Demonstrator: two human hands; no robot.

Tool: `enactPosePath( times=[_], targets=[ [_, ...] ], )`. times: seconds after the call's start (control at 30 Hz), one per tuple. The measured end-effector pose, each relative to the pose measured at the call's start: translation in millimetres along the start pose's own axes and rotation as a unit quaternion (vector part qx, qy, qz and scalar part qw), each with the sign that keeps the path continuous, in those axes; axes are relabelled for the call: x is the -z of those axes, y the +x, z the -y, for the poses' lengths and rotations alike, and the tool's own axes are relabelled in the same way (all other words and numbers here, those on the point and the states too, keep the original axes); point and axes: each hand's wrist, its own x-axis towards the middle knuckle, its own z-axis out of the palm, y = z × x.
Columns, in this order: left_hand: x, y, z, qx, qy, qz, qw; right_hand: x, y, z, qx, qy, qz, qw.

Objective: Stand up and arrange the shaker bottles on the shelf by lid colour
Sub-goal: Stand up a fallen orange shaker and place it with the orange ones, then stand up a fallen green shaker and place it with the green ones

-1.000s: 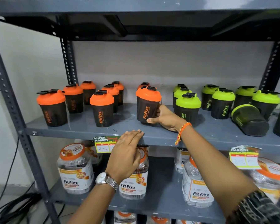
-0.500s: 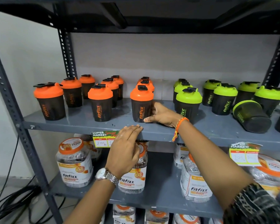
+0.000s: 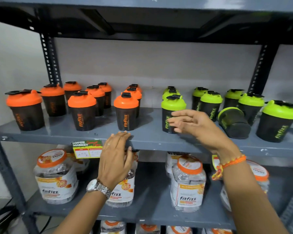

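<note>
Grey metal shelving rack is filling the view, paint chipping along its front edge. Perforated dark uprights are standing at back left and back right; another grey post is running down the near left. Upper shelf board is casting shadow beneath itself. Plain off-white wall is showing behind and at left, evenly lit. Black cables are lying on the floor at lower left.
</note>
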Motion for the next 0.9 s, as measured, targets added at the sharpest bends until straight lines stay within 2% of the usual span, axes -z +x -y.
enactPosePath(
  times=[0.07,0.1,0.13,0.2,0.27,0.33,0.47,0.77,0.83,0.9],
  targets=[
    [-10.6,1.3,-16.6,-0.020,0.000,0.001,1.000,31.0,-9.4,4.1,0.006,-0.043,-0.104,0.994],
    [-17.4,2.0,-26.3,-0.031,-0.001,0.004,1.000,47.7,-11.5,2.8,0.011,-0.105,-0.170,0.980],
    [-24.8,2.6,-35.2,-0.042,-0.002,0.009,0.999,64.2,-12.6,0.3,0.011,-0.186,-0.233,0.955],
    [-39.6,3.1,-52.5,-0.059,0.000,0.022,0.998,92.3,-16.2,-5.1,-0.013,-0.351,-0.326,0.878],
    [-50.6,2.2,-63.8,-0.061,0.011,0.025,0.998,110.3,-19.2,-8.8,-0.037,-0.466,-0.364,0.806],
    [-56.8,1.8,-68.4,-0.054,0.021,0.015,0.998,120.3,-19.2,-14.2,-0.085,-0.519,-0.347,0.776],
    [-60.8,2.7,-64.4,-0.059,0.035,0.013,0.998,129.0,-12.1,-28.9,-0.209,-0.511,-0.285,0.783],
    [-61.7,0.4,-68.8,-0.047,0.030,0.008,0.998,149.8,-11.9,-38.0,-0.247,-0.436,-0.252,0.828],
    [-61.4,0.1,-70.3,-0.039,0.025,0.009,0.999,156.2,-15.2,-41.6,-0.234,-0.377,-0.258,0.858],
    [-61.2,-0.1,-71.2,-0.034,0.023,0.009,0.999,160.3,-20.0,-43.5,-0.236,-0.215,-0.292,0.901]
  ],
)
